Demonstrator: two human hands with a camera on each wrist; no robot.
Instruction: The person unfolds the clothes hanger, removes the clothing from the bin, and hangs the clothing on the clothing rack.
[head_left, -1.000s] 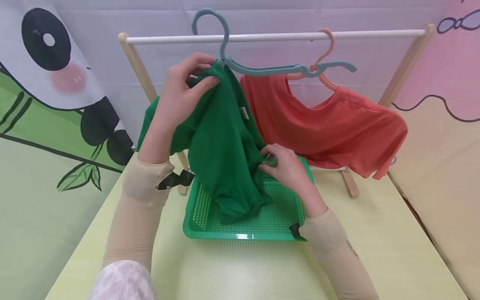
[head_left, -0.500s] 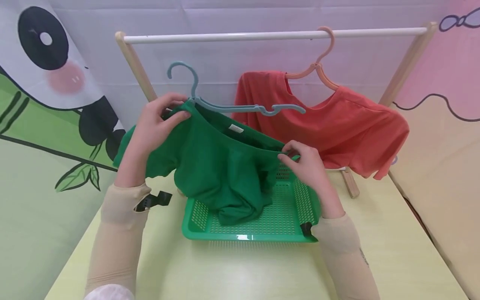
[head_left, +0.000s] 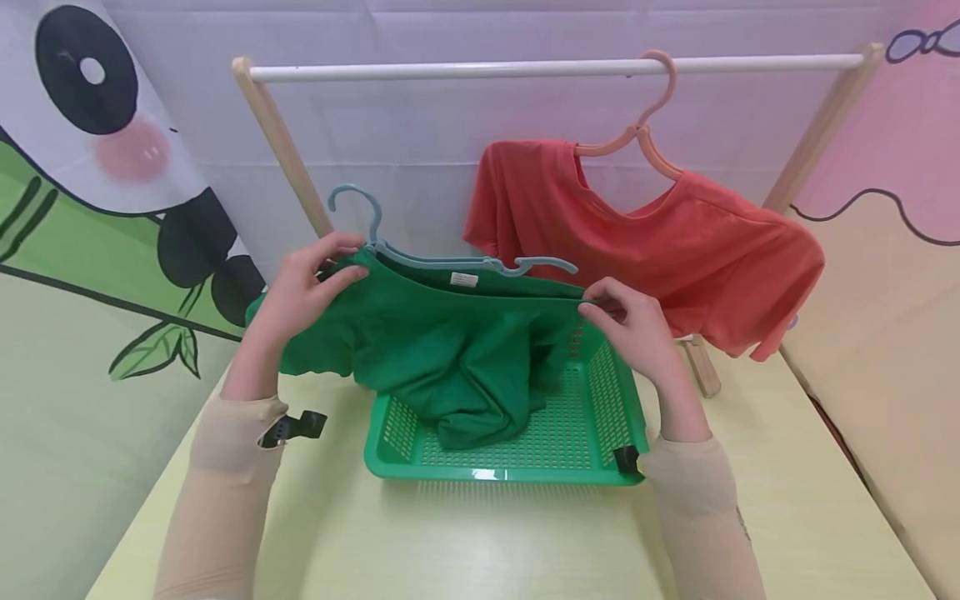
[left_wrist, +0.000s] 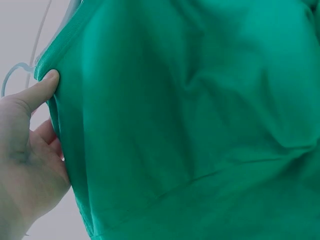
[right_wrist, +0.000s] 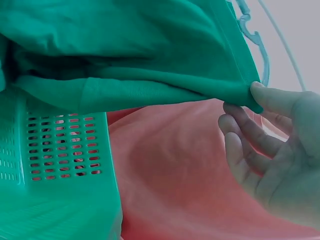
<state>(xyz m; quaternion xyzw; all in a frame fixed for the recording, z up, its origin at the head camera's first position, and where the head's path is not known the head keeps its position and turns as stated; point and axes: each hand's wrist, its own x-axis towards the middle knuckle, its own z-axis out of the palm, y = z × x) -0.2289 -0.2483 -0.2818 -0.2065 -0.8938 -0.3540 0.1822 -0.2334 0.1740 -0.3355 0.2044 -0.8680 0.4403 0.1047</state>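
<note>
Stretched between both hands is a green T-shirt [head_left: 450, 350], its neckline toward the rack and a white label inside the collar. My left hand [head_left: 303, 287] grips the shirt's left shoulder beside the neckline, thumb in front, right by the hook end of a light blue hanger [head_left: 442, 260]. One side of the hanger is inside that shoulder; its other arm lies bare along the neck opening. At the opposite end of the neckline, my right hand [head_left: 630, 325] pinches the collar edge between thumb and fingertips, as the right wrist view shows. The shirt's lower part droops into a green basket [head_left: 495, 473].
A red T-shirt [head_left: 660, 242] hangs on an orange hanger [head_left: 656, 108] from the rack's white rail [head_left: 450, 72], behind and right of the green shirt. Wooden posts [head_left: 281, 150] hold the rail up. The basket stands on a pale yellow table [head_left: 465, 550].
Both hands have come down and spread apart, lowering the green shirt and blue hanger from rail height. The right hand moved right along the collar, pulling the neckline from a hanging fold into a nearly level line.
</note>
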